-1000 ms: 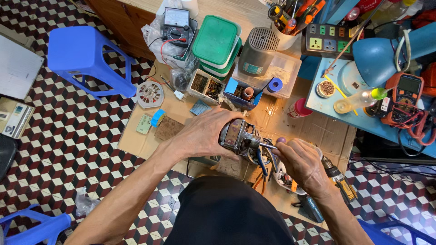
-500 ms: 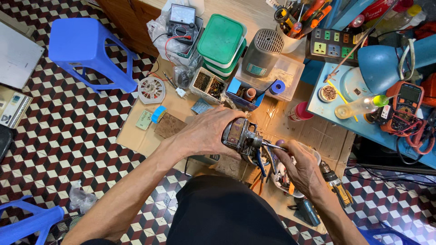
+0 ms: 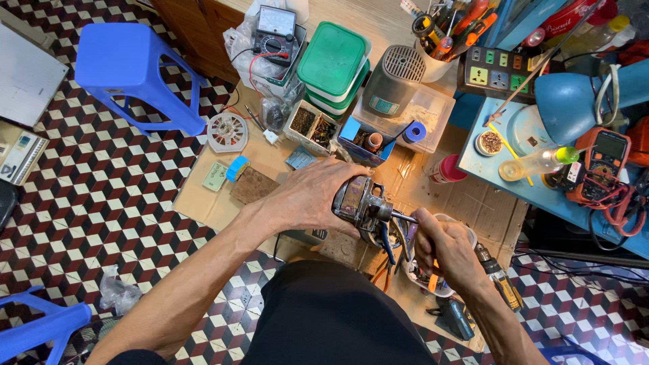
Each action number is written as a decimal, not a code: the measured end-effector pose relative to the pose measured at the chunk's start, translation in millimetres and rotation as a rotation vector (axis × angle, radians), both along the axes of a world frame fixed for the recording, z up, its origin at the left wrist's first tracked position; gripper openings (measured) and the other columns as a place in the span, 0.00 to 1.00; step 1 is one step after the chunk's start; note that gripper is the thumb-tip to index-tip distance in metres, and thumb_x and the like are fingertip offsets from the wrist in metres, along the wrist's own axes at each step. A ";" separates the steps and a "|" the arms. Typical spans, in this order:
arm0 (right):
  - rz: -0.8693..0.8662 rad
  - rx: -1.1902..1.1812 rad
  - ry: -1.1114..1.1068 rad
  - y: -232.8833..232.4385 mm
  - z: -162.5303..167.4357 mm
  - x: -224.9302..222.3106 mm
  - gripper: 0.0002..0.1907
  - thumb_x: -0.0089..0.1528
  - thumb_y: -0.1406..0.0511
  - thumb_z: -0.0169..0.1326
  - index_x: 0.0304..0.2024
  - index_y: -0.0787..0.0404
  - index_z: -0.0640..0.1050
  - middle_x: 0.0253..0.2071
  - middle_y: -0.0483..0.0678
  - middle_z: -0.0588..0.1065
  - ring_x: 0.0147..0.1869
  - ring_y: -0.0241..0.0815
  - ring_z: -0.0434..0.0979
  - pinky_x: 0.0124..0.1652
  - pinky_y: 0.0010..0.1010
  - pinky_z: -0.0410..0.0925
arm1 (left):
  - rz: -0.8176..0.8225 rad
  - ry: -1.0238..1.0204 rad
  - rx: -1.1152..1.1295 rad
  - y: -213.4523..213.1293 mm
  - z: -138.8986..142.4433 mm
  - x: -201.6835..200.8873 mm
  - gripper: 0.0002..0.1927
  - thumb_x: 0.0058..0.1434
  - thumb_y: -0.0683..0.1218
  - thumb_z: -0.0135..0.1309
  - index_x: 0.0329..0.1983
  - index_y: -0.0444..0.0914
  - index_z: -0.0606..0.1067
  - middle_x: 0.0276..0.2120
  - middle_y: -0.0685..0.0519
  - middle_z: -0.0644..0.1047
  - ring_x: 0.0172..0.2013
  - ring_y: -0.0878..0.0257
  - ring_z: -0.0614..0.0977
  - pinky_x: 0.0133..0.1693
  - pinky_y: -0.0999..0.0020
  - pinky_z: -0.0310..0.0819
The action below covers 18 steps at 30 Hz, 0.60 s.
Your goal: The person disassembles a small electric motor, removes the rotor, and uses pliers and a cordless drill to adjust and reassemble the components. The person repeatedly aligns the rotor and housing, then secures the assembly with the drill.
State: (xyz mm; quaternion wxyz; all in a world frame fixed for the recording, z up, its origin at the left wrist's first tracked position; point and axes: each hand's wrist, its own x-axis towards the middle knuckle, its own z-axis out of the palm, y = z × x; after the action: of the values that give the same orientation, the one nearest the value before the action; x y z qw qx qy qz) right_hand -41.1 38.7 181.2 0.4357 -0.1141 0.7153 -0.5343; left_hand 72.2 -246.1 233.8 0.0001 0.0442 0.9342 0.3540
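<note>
Over the cardboard sheet [image 3: 203,203] on the tiled floor, the left hand [image 3: 311,196] gripped a small electric motor [image 3: 358,203], fingers wrapped over its body. The motor sat raised above the cardboard, just ahead of the person's lap, its shaft [image 3: 400,217] pointing right. The right hand [image 3: 443,247] was clenched around a tool whose tip met the shaft; what kind of tool could not be told. Loose wires [image 3: 389,243] hung below the motor between the two hands.

Just right of the right hand lay a screwdriver [image 3: 497,274] with a dark and yellow handle. Farther away on the cardboard stood a box of small parts [image 3: 312,125], a blue box [image 3: 365,138], a stack of green-lidded tubs [image 3: 334,61] and a grey fan housing [image 3: 395,81]. A white round fan part [image 3: 227,131] lay to the far left, near a blue stool [image 3: 135,67]. To the right, a blue surface [image 3: 541,192] carried a blue lamp [image 3: 574,101] and an orange multimeter [image 3: 598,165].
</note>
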 end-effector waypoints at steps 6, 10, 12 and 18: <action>0.281 0.005 0.912 -0.2 7.3 -1.6 0.17 0.68 0.57 0.49 0.40 0.65 0.80 0.29 0.48 0.76 0.29 0.37 0.77 0.29 0.30 0.69 | 0.001 -0.064 -0.025 -0.3 0.1 -0.6 0.52 0.37 0.68 0.73 0.63 0.45 0.68 0.48 0.51 0.76 0.52 0.52 0.77 0.54 0.54 0.70; 0.308 -0.081 1.092 0.0 1.7 -6.2 0.17 0.70 0.57 0.49 0.42 0.65 0.79 0.35 0.49 0.77 0.35 0.37 0.78 0.34 0.30 0.71 | 0.009 -0.049 -0.028 -2.1 -1.0 -0.9 0.52 0.37 0.68 0.72 0.63 0.44 0.68 0.48 0.50 0.76 0.53 0.52 0.77 0.55 0.54 0.71; 0.242 -0.001 0.833 2.9 -5.3 -8.7 0.21 0.70 0.56 0.48 0.36 0.66 0.79 0.31 0.49 0.78 0.32 0.38 0.79 0.32 0.31 0.72 | 0.015 -0.050 -0.028 -1.9 -1.8 -1.3 0.52 0.36 0.68 0.72 0.63 0.44 0.68 0.48 0.50 0.76 0.53 0.52 0.76 0.55 0.54 0.71; 0.010 0.046 0.095 8.6 -18.0 -9.0 0.31 0.74 0.49 0.43 0.24 0.65 0.70 0.18 0.52 0.72 0.18 0.45 0.73 0.21 0.36 0.68 | 0.017 -0.042 -0.008 0.1 -3.2 -2.1 0.52 0.36 0.67 0.73 0.63 0.45 0.68 0.49 0.51 0.76 0.53 0.52 0.77 0.55 0.53 0.70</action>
State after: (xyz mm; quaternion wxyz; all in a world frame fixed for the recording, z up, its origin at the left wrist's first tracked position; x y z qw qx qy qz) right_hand -50.1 47.4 163.2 0.4064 -0.1331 0.7468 -0.5094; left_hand 70.0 -246.0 230.6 0.0168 0.0291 0.9358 0.3509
